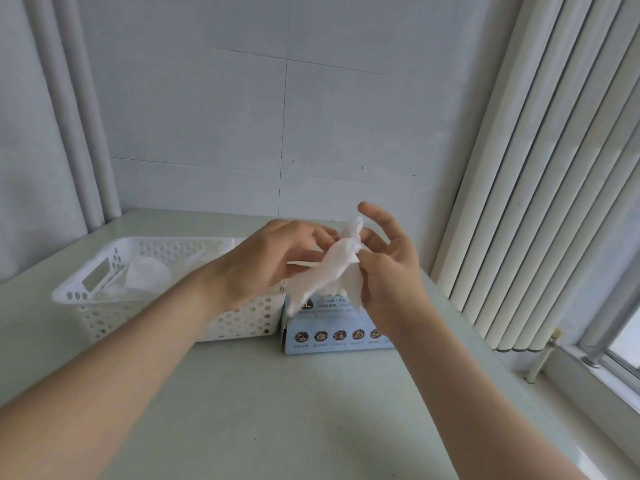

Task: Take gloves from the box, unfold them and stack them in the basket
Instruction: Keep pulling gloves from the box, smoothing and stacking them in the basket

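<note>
A crumpled, thin white plastic glove point(332, 271) hangs in the air above the light blue glove box point(332, 332). My left hand point(273, 261) pinches its left side with fingertips and thumb. From the other side my right hand point(388, 268) pinches the glove with thumb and a finger, the other fingers spread upward. The white perforated basket point(86, 289) stands left of the box and holds several pale gloves point(149, 275). My left forearm hides the basket's right part.
Everything stands on a pale green table point(277, 410) pushed into a wall corner. Vertical white blinds point(540, 202) and a window sill point(595, 379) run along the right. White pipes point(83, 133) rise at the back left.
</note>
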The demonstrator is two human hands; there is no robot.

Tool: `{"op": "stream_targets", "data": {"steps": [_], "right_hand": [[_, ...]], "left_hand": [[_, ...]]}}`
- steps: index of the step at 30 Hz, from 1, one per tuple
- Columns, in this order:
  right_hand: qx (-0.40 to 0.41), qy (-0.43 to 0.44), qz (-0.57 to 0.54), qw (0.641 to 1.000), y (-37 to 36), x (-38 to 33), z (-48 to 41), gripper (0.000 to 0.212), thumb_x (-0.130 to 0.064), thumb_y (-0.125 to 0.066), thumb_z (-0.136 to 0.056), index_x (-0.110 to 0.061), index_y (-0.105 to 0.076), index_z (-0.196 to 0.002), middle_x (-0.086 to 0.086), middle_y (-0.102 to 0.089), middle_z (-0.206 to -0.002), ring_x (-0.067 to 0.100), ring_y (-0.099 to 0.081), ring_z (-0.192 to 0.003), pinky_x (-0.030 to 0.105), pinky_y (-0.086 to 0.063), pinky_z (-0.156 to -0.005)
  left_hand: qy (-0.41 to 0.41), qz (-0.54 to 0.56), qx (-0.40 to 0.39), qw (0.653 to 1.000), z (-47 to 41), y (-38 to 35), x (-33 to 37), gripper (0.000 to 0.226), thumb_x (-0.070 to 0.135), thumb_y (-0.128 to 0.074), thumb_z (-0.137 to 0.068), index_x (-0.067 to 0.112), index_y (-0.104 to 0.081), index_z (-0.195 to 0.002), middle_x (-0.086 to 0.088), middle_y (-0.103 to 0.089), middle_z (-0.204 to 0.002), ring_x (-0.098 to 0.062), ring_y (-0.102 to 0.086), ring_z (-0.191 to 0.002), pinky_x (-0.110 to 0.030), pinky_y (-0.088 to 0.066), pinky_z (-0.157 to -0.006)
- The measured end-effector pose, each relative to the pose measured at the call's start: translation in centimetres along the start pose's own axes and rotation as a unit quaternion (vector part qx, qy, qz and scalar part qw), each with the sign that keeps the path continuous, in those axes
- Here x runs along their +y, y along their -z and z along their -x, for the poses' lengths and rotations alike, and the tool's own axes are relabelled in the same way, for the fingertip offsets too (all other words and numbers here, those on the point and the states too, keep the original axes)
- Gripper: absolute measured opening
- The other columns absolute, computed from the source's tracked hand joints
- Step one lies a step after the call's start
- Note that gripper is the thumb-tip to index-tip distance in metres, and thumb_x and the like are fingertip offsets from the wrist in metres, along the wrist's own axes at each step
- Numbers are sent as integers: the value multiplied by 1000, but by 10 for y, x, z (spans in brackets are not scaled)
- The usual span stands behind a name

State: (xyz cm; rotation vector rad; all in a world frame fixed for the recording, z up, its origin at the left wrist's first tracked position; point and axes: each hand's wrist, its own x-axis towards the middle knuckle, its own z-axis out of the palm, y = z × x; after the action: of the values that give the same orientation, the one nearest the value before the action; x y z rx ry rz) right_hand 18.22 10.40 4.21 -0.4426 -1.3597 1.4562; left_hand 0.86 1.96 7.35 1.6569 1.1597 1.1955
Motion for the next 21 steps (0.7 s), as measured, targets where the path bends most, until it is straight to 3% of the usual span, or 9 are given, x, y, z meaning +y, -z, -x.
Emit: {"op": "stream_targets", "data": {"steps": [3,4,7,10,12,15,17,19,21], "right_hand": [[-6,-7,-17,1000,-3,-6,5,74,23,-47,-79,-19,-60,-138,9,-66,-87,35,-76,-104,42,-60,-77],[-2,-6,-28,1000,-5,-8,6,74,22,-50,-78,-18,-58,-140,9,-65,-86,34,-76,-107,43,-61,-79],[26,-1,-57,998,-6,-10,6,73,18,-56,-76,-16,-57,-140,10,-68,-88,34,-76,-110,55,-58,-92],[64,1,-45,997,-7,-8,4,72,22,-47,-79,-19,-61,-136,9,-72,-94,43,-71,-115,66,-51,-101],[88,5,-17,996,-6,-6,3,74,24,-42,-84,-26,-64,-134,10,-73,-103,48,-68,-117,67,-52,-99],[127,42,57,989,-8,-7,5,80,18,-44,-79,-39,-63,-131,8,-71,-118,38,-73,-108,46,-63,-78],[137,79,108,982,-10,-9,6,81,18,-40,-77,-39,-61,-132,7,-65,-123,21,-74,-101,31,-58,-68],[143,105,147,973,-13,-9,8,81,21,-35,-79,-35,-60,-132,6,-62,-124,4,-70,-93,23,-56,-68],[154,118,175,965,-18,-10,11,81,22,-32,-77,-30,-59,-133,3,-61,-124,-3,-66,-95,20,-58,-75]], "left_hand": [[45,15,64,997,-6,-3,-4,23,30,-53,-102,9,-61,-101,-1,-75,-115,-24,-72,-93,-50,-54,-93],[55,-7,80,995,-7,-3,-5,15,27,-60,-100,13,-62,-105,-3,-75,-113,-23,-71,-90,-50,-56,-92],[86,-60,71,992,-5,2,-7,21,22,-67,-95,18,-68,-115,-9,-76,-109,-24,-73,-95,-45,-61,-88],[100,-80,18,992,0,4,-4,15,25,-71,-95,20,-77,-108,-12,-77,-106,-22,-67,-85,-38,-55,-83],[97,-118,21,988,0,3,-3,10,25,-77,-94,25,-79,-104,-10,-78,-99,-19,-62,-77,-37,-54,-81],[97,-142,46,984,-2,2,-3,5,25,-76,-95,26,-80,-98,-5,-71,-80,-19,-52,-68,-33,-49,-68],[102,-126,66,984,-4,3,-3,9,30,-74,-98,24,-81,-98,1,-64,-76,-19,-47,-68,-31,-46,-65],[82,-131,102,983,-5,5,-4,15,35,-69,-101,27,-81,-101,6,-69,-81,-13,-58,-70,-29,-55,-76],[51,-134,132,981,-6,9,-5,19,34,-63,-105,27,-80,-104,1,-76,-91,-13,-72,-82,-35,-61,-92]]}}
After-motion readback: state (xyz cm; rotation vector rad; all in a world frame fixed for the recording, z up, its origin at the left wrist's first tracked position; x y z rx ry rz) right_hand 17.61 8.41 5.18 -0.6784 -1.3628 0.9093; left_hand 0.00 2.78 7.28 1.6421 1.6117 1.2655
